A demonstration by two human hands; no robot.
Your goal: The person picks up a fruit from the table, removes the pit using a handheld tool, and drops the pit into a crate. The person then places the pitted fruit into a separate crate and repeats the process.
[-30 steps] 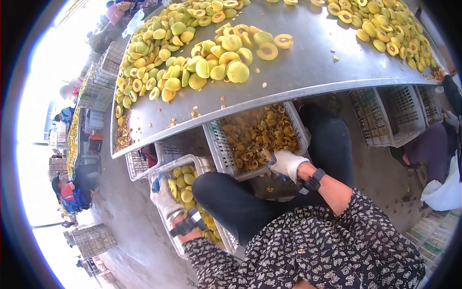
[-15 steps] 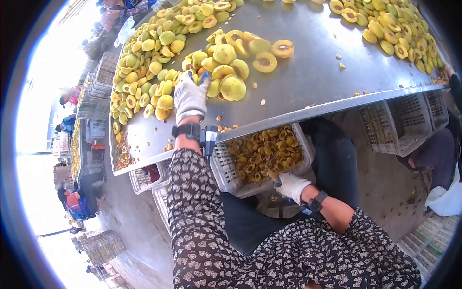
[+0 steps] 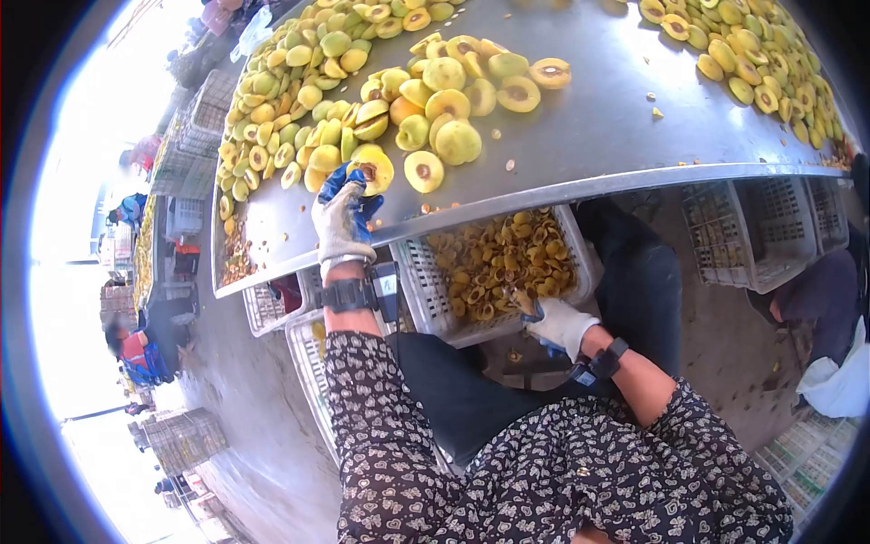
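Note:
My left hand (image 3: 346, 210), in a white glove with blue fingers, grips a halved yellow fruit (image 3: 374, 169) with its brown centre showing, above the metal table's (image 3: 507, 187) front edge. Behind and beside it lies a pile of green-yellow fruit halves (image 3: 444, 104). My right hand (image 3: 560, 325), gloved too, is closed on a small brownish thing (image 3: 523, 301) that I cannot make out clearly. It is at the near edge of a grey crate (image 3: 419, 288) holding many smaller yellow-brown fruit pieces (image 3: 507, 263).
More fruit is heaped at the table's far right (image 3: 748, 63). Empty-looking crates (image 3: 757, 231) stand under the table at right, beside a person's leg (image 3: 816, 290). A white bag (image 3: 836, 376) lies at far right. Stacked crates (image 3: 186, 440) and people (image 3: 140, 354) are at left.
My left hand has drawn back from the pile towards the table edge and now holds a fruit half. Another half lies apart near it. My right hand has risen slightly by the crate.

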